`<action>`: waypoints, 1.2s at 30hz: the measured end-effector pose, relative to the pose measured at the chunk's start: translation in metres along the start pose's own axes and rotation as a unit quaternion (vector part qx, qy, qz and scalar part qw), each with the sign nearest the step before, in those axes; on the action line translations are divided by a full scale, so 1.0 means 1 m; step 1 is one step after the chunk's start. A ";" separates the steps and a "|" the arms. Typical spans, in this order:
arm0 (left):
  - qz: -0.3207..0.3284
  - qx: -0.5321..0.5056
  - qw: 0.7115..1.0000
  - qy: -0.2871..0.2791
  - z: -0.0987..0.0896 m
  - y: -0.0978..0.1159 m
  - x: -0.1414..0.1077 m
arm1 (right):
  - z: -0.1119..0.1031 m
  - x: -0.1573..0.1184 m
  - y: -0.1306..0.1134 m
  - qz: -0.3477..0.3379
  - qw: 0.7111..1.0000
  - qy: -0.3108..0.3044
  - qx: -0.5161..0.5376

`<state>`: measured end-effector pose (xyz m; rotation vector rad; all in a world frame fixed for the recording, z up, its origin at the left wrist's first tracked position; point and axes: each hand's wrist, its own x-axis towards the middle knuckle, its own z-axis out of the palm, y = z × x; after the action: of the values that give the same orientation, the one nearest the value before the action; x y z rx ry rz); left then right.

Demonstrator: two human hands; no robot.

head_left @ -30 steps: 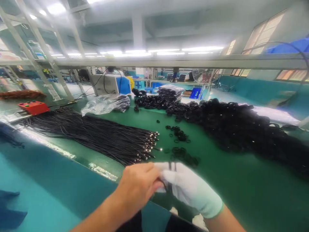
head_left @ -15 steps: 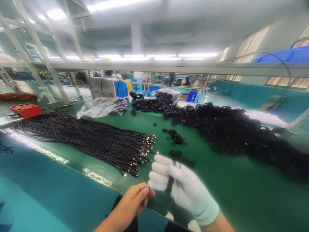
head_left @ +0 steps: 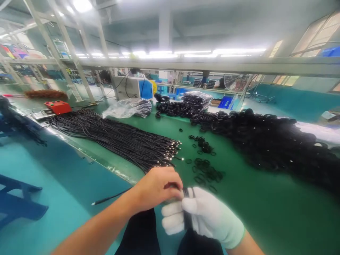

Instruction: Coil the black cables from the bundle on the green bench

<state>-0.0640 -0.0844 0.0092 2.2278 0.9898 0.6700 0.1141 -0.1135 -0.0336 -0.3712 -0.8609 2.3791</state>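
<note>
My right hand (head_left: 204, 216), in a white knitted glove, is closed around a bundle of black cable (head_left: 188, 219) crossing its palm. Thin black bands (head_left: 191, 192) sit on its gloved fingers. Bare, my left hand (head_left: 162, 187) has its fingers curled against the gloved fingertips, at the cable; the exact grip is partly hidden. From beneath my left forearm a loose cable end (head_left: 102, 201) with a metal plug sticks out past the table edge. Beyond my hands lies a row of straight black cables (head_left: 119, 141), their plugs toward me.
Small black rubber rings (head_left: 205, 170) are scattered on the green table (head_left: 255, 198). A large heap of coiled black cables (head_left: 265, 138) fills the right side. At the back are a plastic bag (head_left: 127, 108), a red control box (head_left: 57, 107) and a white-and-blue machine (head_left: 132, 88). A blue stool (head_left: 21, 198) stands lower left.
My left hand has risen from below the gloved hand to its fingertips. A loose cable end now shows at lower left. The view has turned slightly left.
</note>
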 end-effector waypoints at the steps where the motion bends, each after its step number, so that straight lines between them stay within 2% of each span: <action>1: -0.015 -0.056 0.998 -0.011 -0.001 -0.003 0.002 | 0.001 0.002 0.003 0.019 0.999 -0.021 0.024; 3: -0.058 -0.159 0.985 -0.020 0.004 -0.011 0.003 | 0.002 0.005 0.008 0.047 0.995 -0.052 0.066; 5: -0.108 -0.243 0.964 -0.022 0.014 -0.018 0.002 | 0.003 0.009 0.012 0.041 0.994 -0.053 0.091; 7: -0.151 -0.288 0.945 -0.022 0.026 -0.023 -0.002 | 0.005 0.011 0.013 -0.003 0.995 -0.028 0.097; 9: -0.185 -0.284 0.940 -0.037 0.037 -0.026 -0.009 | 0.005 0.012 0.010 -0.063 0.993 0.002 0.096; 12: -0.227 -0.154 0.960 -0.049 0.047 -0.023 -0.021 | 0.000 0.013 0.000 -0.150 0.984 0.048 0.083; 15: -0.239 0.067 0.969 -0.004 0.052 -0.012 -0.029 | -0.010 0.013 -0.013 -0.207 0.972 0.091 0.058; 17: -0.225 0.178 0.958 -0.003 0.053 -0.003 -0.029 | -0.016 0.012 -0.020 -0.223 0.966 0.122 0.039; 19: -0.195 0.240 0.951 -0.022 0.055 0.005 -0.027 | -0.021 0.011 -0.024 -0.225 0.962 0.155 0.025; 23: -0.103 0.290 0.951 -0.009 0.058 0.005 -0.022 | -0.023 0.011 -0.025 -0.211 0.959 0.192 0.006; 26: 0.007 0.325 0.945 0.031 0.049 -0.003 -0.014 | -0.022 0.013 -0.022 -0.176 0.962 0.208 -0.029; 28: 0.093 0.344 0.934 0.039 0.034 -0.009 -0.004 | -0.022 0.014 -0.017 -0.148 0.970 0.187 -0.055; 30: 0.152 0.342 0.927 0.021 0.016 -0.014 0.008 | -0.023 0.016 -0.012 -0.124 0.981 0.136 -0.054; 33: 0.167 0.281 0.945 -0.032 -0.005 -0.021 0.025 | -0.022 0.018 -0.005 -0.082 0.994 0.067 -0.008; 36: 0.146 0.186 0.967 -0.094 -0.012 -0.030 0.035 | -0.018 0.019 0.000 -0.043 0.997 0.048 0.029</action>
<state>-0.0654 -0.0375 0.0031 2.7461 0.7443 0.4068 0.1066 -0.0925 -0.0482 -0.4138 -0.7466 2.2820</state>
